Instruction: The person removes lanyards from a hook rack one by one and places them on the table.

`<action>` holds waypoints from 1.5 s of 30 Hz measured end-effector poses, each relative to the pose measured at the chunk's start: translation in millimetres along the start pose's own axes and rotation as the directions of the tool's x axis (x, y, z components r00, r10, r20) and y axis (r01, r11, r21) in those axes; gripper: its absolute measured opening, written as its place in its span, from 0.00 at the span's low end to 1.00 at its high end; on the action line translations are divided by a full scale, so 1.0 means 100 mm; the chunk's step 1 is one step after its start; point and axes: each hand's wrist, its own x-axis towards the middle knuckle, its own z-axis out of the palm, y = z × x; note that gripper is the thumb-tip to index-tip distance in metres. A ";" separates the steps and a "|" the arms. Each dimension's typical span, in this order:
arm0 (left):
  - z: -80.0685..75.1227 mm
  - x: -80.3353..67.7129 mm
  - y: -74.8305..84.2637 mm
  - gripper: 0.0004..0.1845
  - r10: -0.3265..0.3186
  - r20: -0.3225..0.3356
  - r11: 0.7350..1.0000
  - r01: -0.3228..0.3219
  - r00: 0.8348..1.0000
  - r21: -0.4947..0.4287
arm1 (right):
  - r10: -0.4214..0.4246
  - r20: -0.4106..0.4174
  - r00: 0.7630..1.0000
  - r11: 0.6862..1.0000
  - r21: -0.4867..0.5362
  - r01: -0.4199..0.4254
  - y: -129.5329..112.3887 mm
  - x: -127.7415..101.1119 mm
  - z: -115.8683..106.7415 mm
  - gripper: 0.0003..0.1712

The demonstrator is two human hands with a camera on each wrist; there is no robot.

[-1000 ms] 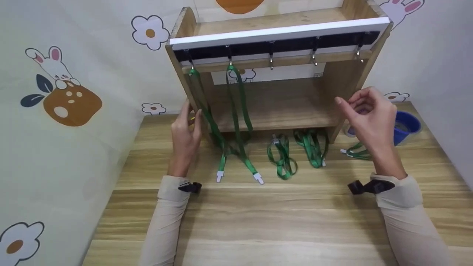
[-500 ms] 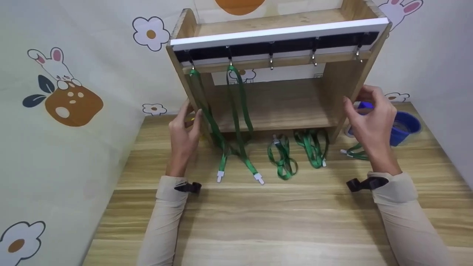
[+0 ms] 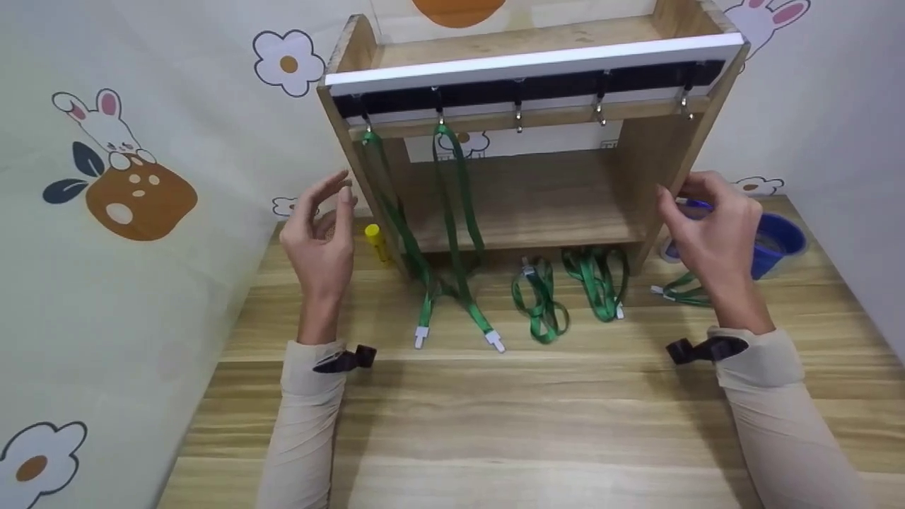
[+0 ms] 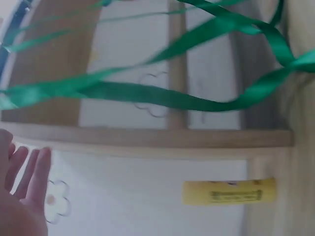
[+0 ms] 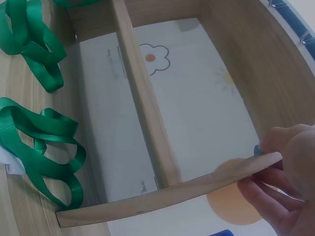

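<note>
A wooden shelf [image 3: 537, 198] stands on the table, with a row of metal hooks on a black strip under its white front edge. My right hand [image 3: 714, 230] pinches the front edge of its right side panel [image 5: 167, 199] between thumb and fingers. Just left of the shelf, apart from it, my left hand [image 3: 319, 247] is raised and holds nothing, fingers loosely bent. Green lanyards [image 3: 463, 187] hang from the two leftmost hooks, white clips lying on the table. Two folded lanyards [image 3: 541, 300] [image 3: 597, 286] lie before the shelf; another lanyard [image 3: 682, 290] is partly behind my right wrist.
A yellow printed tube [image 3: 377, 242] stands upright beside the shelf's left panel. Right of the shelf is a blue cup [image 3: 778, 237], partly behind my right hand. Patterned wall coverings [image 3: 141, 297] close in the table's back and sides.
My left hand has let go of the shelf's left panel and moved left, uncovering the yellow tube. My right hand has come onto the right panel. The lanyards stay put.
</note>
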 end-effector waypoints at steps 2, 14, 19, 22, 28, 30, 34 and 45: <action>0.03 -0.01 0.10 0.12 0.055 -0.025 0.998 -0.056 0.998 -0.007 | -0.015 -0.011 1.000 1.000 0.010 0.015 0.01 0.01 0.00 0.21; 0.51 -0.30 0.41 0.20 -0.012 0.322 0.998 -0.007 0.947 0.060 | -0.013 -0.011 1.000 1.000 0.018 0.014 0.01 -0.01 0.01 0.21; 0.59 -0.34 0.41 0.22 -0.119 0.435 0.993 0.100 0.892 0.067 | -0.004 -0.012 1.000 0.999 0.032 0.005 0.01 -0.01 0.03 0.20; 0.62 -0.31 0.39 0.19 -0.126 0.484 0.991 0.133 0.866 0.020 | -0.013 -0.017 1.000 0.999 0.042 0.014 0.02 0.00 0.03 0.20; 0.68 -0.27 0.23 0.15 -0.175 0.602 0.929 0.334 0.779 -0.162 | -0.025 -0.022 0.999 0.999 0.047 0.026 0.03 -0.01 0.04 0.20; 0.71 -0.28 0.17 0.14 -0.180 0.654 0.894 0.400 0.735 -0.203 | -0.033 -0.026 0.999 0.998 0.049 0.034 0.04 -0.01 0.03 0.20; 0.75 -0.31 0.10 0.16 -0.179 0.719 0.839 0.486 0.672 -0.246 | -0.044 -0.029 0.999 0.998 0.047 0.045 0.04 -0.02 0.04 0.20; 0.78 -0.39 -0.02 0.19 -0.179 0.743 0.818 0.518 0.645 -0.252 | -0.026 -0.014 1.000 0.999 0.037 0.027 0.04 -0.02 0.03 0.20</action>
